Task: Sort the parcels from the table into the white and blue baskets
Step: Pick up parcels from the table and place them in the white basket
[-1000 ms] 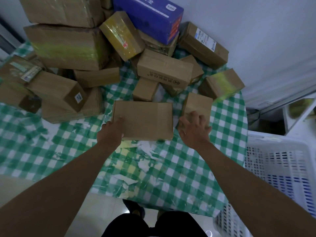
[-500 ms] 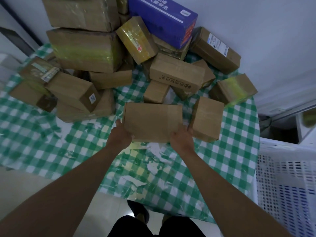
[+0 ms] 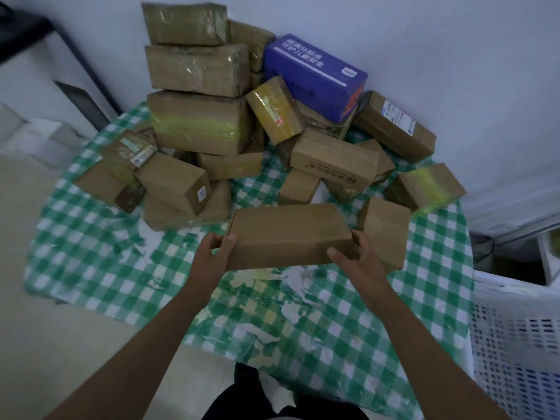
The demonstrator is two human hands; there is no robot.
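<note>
Nearest, both forearms reach out over the counter's [image 3: 121,237] front edge, where the green-and-white checked cloth [image 3: 333,322] is worn and patchy. The left hand [image 3: 212,253] and the right hand [image 3: 356,257] grip the two short ends of a plain brown parcel [image 3: 288,234], thumbs lying on its near face and fingers curled round behind. It is held above the cloth over the middle of the counter, long side across, and no writing shows on it. Just beside the right hand a smaller brown box [image 3: 385,231] stands on the cloth. Off the counter's right edge sits the white basket [image 3: 515,328], its wall pierced with slots.

Further back, a box with a small white sticker [image 3: 178,183] lies toward the left edge, and a carton with dark print along its side [image 3: 336,162] lies near the centre; that print is too small to read. At the back edge against the wall the pile rises: taped cartons stacked three high [image 3: 194,71], a yellow-wrapped parcel [image 3: 275,110] leaning on them, a blue box [image 3: 318,77] with white Chinese lettering, only partly legible, and, at the back right corner, a brown carton with a white shipping label [image 3: 394,125].
</note>
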